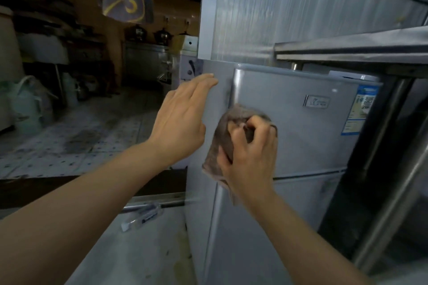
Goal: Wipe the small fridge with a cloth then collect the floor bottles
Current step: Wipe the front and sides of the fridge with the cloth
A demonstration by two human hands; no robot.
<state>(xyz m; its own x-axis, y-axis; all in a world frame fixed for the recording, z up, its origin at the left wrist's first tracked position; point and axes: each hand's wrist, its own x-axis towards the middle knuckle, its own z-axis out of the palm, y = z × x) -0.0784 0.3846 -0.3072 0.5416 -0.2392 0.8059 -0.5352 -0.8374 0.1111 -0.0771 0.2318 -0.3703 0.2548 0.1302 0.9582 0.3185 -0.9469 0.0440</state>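
The small silver fridge [308, 136] stands at centre right, with a blue label near its upper right corner. My right hand [250, 152] grips a brown cloth [222, 143] and holds it against the upper door, near the door's left edge. My left hand [183, 120] is flat with straight fingers, its fingertips on the fridge's left side panel near the top. One clear plastic bottle [141, 216] lies on its side on the floor to the left of the fridge.
A steel table [361, 52] overhangs the fridge on the right, its legs beside the door. A tall corrugated metal panel [289, 7] rises behind. To the left lie a tiled floor, white bags [27, 104], shelves and metal pots.
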